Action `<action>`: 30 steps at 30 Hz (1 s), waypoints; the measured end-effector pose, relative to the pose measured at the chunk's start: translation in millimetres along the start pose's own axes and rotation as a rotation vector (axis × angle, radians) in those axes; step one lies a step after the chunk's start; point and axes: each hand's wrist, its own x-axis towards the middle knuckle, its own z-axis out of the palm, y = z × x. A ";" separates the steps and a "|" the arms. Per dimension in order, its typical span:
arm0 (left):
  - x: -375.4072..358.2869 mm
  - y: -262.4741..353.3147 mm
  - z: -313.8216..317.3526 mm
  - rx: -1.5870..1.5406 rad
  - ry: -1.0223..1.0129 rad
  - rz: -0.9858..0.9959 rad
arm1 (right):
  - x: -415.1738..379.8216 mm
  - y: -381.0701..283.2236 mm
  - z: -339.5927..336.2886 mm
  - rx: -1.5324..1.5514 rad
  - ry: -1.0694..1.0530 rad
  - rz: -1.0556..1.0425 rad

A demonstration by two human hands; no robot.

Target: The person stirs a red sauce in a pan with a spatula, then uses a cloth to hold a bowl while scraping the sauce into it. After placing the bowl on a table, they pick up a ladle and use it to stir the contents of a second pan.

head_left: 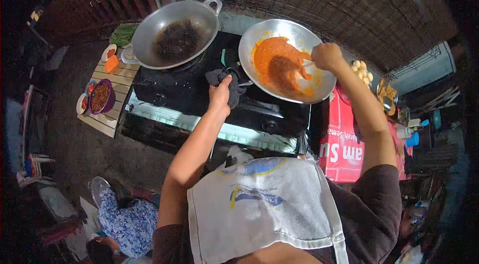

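Note:
My left hand [219, 93] is closed on a dark cloth [235, 95], folded around the handle at the near left side of the silver wok [324, 84]. Inside that wok lies a thick orange-red sauce [272, 54], smeared up the sides. Over the wok's right rim, my right hand [327, 57] grips the pale handle of a spatula [307, 64]. The spatula's head is coated in sauce, so its exact shape is hard to make out. A shadow falls across the middle of the sauce.
A larger wok [144, 39] with a dark, burnt-looking bottom sits left on the black stove [169, 84]. A slatted table [122, 82] holds a purple bowl [111, 102] and small dishes. Right stands a red-covered table [339, 134]. Another person [132, 224] is low at lower left.

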 end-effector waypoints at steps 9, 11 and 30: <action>11.3 -5.8 -6.7 0.010 -0.077 -0.009 | -26.7 25.9 -84.6 0.140 -0.386 -0.025; -1.2 3.0 1.5 -0.017 -0.056 -0.017 | -19.5 19.2 -52.6 0.176 -0.534 -0.119; 18.1 -9.6 -6.6 0.010 -0.043 0.058 | -14.6 34.3 -14.2 0.299 -0.012 0.151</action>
